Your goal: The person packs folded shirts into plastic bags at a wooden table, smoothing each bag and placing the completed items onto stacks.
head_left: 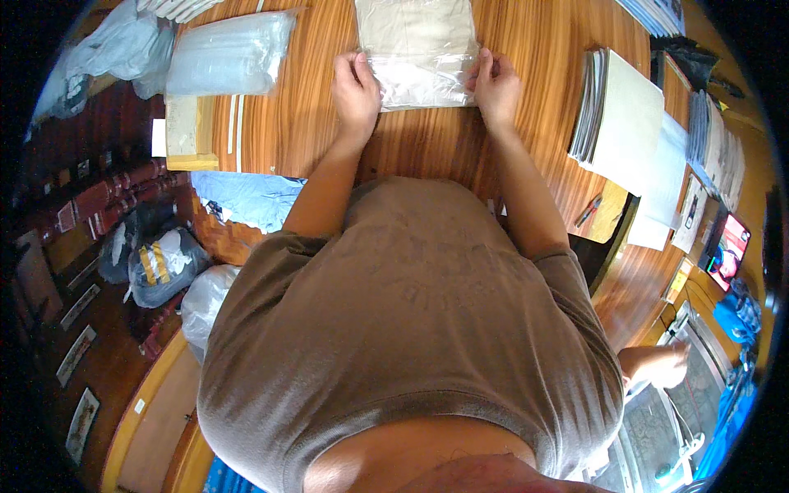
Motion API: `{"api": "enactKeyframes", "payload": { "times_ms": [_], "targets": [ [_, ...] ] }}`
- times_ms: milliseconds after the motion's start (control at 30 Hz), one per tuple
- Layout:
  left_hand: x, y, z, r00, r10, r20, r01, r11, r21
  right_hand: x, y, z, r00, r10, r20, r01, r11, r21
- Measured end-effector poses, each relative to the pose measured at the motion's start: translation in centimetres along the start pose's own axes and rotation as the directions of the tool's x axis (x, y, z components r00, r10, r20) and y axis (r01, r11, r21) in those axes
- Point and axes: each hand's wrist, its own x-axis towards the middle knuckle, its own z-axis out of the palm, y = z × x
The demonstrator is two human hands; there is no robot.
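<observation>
A folded beige cloth in a clear plastic bag [417,37] lies flat on the striped wooden table [304,123], its near end close to the table's front edge. At its left side, my left hand [356,92] has thumb and fingers closed on the bag's border. My right hand [496,89] pinches the opposite border at about the same height. Between the hands the plastic looks shiny and wrinkled. The far end of the bag runs out of the picture at the top.
A pile of clear plastic bags [230,56] lies left of the cloth. At right stands a stack of flat pale packets [620,115]. A red-handled tool [588,212] lies in an open drawer. Stuffed bags [168,267] sit at lower left; another person's limb [656,366] shows at lower right.
</observation>
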Motion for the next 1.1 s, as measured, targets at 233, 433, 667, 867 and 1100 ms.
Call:
{"api": "enactKeyframes", "payload": {
  "times_ms": [233, 433, 667, 867, 1100],
  "targets": [
    [0.7, -1.8, 0.1, 0.990, 0.140, -0.033, -0.139, 0.990, 0.034, 0.4, -0.2, 0.1, 0.999, -0.054, -0.010, 0.054, 0.998, 0.019],
    [0.9, -2.5, 0.0, 0.998, 0.066, 0.024, -0.067, 0.997, 0.028, 0.0, -0.3, -1.0, 0.978, -0.024, 0.206, -0.046, 0.942, 0.333],
    [1.0, -4.4, 0.2, 0.999, 0.038, 0.034, -0.037, 0.999, -0.015, 1.4, -3.4, -1.6, 0.943, 0.164, 0.289, -0.230, 0.950, 0.211],
    [0.8, -1.4, -0.4, 0.993, -0.085, 0.083, 0.083, 0.996, 0.019, 1.2, -3.3, -1.4, 0.933, 0.264, 0.243, -0.316, 0.925, 0.211],
    [0.6, -1.7, -0.3, 0.998, 0.060, 0.029, -0.061, 0.998, 0.015, -0.1, -0.2, -0.9, 0.973, 0.045, 0.227, -0.132, 0.915, 0.380]
  ]
}}
